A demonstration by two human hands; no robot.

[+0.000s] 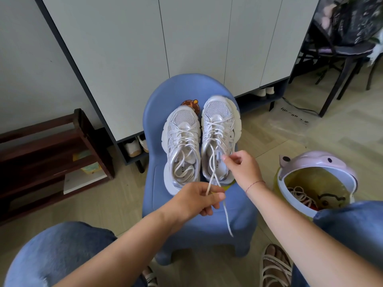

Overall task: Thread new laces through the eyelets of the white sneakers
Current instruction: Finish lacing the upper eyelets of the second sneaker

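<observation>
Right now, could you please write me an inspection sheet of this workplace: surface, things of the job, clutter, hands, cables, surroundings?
Surface: blue plastic child's chair; both shoes stand on its seat.
Job's things: left white mesh sneaker, laced, ends tucked inside; right white mesh sneaker, laced; its white cord lace hangs loose over the seat.
Clutter: pink-lidded bin, laces lying inside; clear plastic bag on the floor.
Hands: left hand grips both lace strands; right hand pinches at the right sneaker's tongue, seemingly the lace.
Cables: black cable on the floor by the white cabinet.
Surroundings: the white cabinet behind, dark wooden rack, black chair.
</observation>
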